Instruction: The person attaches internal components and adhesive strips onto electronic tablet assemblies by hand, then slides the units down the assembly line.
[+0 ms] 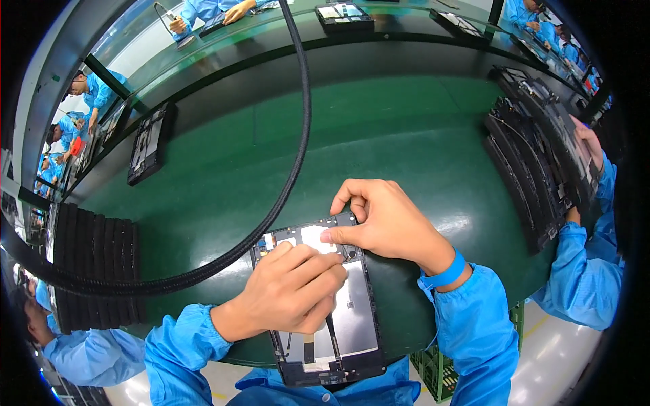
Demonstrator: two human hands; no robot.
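Observation:
An opened tablet (360, 304) lies at the table's near edge, its silver plates and circuit parts exposed. My right hand (386, 220) bends over its far right corner, the thumb on the inner parts and the forefinger curled at the far edge. Over the tablet's left half, my left hand (291, 291) is closed in a pinch, fingertips close to the right thumb. A slim dark strip (334, 342) runs out from beneath the left hand toward me; whether the hand holds it or it belongs to the tablet, I cannot tell. A blue band (447, 271) circles my right wrist.
A thick black cable (298, 162) arcs across the view, left of my hands. Stacked black trays (95, 264) stand at left; more dark trays (528, 162) lean at right, beside a co-worker's hands. Another opened device (150, 143) lies far left. A green crate (437, 372) sits below the table.

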